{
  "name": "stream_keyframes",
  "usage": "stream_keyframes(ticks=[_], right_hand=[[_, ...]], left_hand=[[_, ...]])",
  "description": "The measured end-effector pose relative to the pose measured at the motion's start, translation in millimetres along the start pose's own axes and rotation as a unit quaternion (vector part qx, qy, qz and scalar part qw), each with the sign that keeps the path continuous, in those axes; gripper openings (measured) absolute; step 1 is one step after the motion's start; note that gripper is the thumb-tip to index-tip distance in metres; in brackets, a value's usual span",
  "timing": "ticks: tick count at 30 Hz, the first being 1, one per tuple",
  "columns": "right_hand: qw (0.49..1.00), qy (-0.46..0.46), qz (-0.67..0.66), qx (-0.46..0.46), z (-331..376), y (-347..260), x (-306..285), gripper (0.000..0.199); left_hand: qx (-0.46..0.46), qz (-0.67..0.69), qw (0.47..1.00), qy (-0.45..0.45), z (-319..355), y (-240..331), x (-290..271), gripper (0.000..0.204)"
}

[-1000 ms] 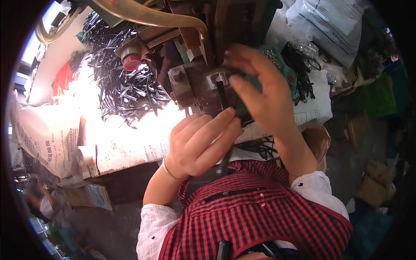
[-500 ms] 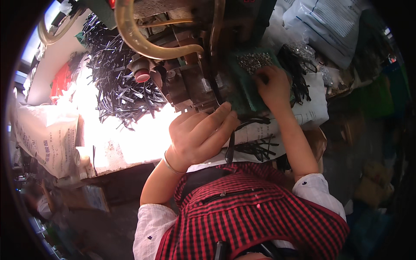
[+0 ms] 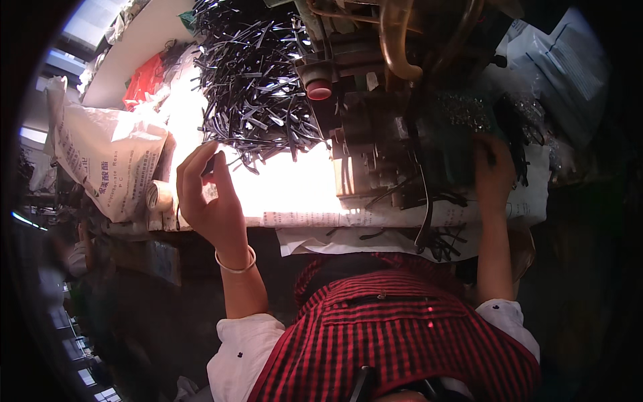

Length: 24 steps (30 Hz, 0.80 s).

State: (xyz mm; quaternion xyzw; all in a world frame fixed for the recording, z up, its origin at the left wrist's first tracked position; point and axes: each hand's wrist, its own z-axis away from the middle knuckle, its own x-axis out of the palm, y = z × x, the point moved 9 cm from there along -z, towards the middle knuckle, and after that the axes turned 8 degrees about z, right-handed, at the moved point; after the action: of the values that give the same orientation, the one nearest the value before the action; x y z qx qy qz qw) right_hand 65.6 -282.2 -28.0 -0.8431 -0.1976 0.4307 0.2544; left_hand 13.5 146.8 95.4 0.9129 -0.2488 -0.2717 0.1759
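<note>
My left hand (image 3: 216, 201), with a bangle at the wrist, is raised over the bright left part of the bench. Its thumb and fingers pinch a dark piece, seemingly a black strip, mostly hidden by the fingers. To its right lies a large pile of black strips (image 3: 258, 87), shaped like eyeglass temples. My right hand (image 3: 494, 171) is at the shaded green tray (image 3: 435, 144), with its fingers curled in beside small metal parts (image 3: 463, 110). What those fingers hold, if anything, does not show. One long black strip (image 3: 426, 208) hangs at the machine's front.
A dark machine (image 3: 372, 134) with a red button (image 3: 319, 90) and a yellowish hose (image 3: 396, 40) stands between my hands. A white printed sack (image 3: 110, 161) sits at the left, a red bag (image 3: 144, 80) behind it. Plastic bags (image 3: 562, 67) lie at the back right.
My left hand has left the machine's front and moved left, near the strip pile. My right hand stays at the green tray. The view has shifted leftward.
</note>
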Motion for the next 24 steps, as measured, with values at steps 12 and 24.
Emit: stream_keyframes(ticks=[12,24], right_hand=[[0.992,0.012,0.010,0.123,16.7,25.3,-22.1,0.019],[0.983,-0.008,-0.180,-0.034,-4.1,-68.5,-23.3,0.017]], left_hand=[[-0.151,-0.134,0.960,-0.192,34.2,-126.9,136.9,0.023],[-0.029,-0.208,0.972,-0.102,48.1,-160.0,84.2,0.007]])
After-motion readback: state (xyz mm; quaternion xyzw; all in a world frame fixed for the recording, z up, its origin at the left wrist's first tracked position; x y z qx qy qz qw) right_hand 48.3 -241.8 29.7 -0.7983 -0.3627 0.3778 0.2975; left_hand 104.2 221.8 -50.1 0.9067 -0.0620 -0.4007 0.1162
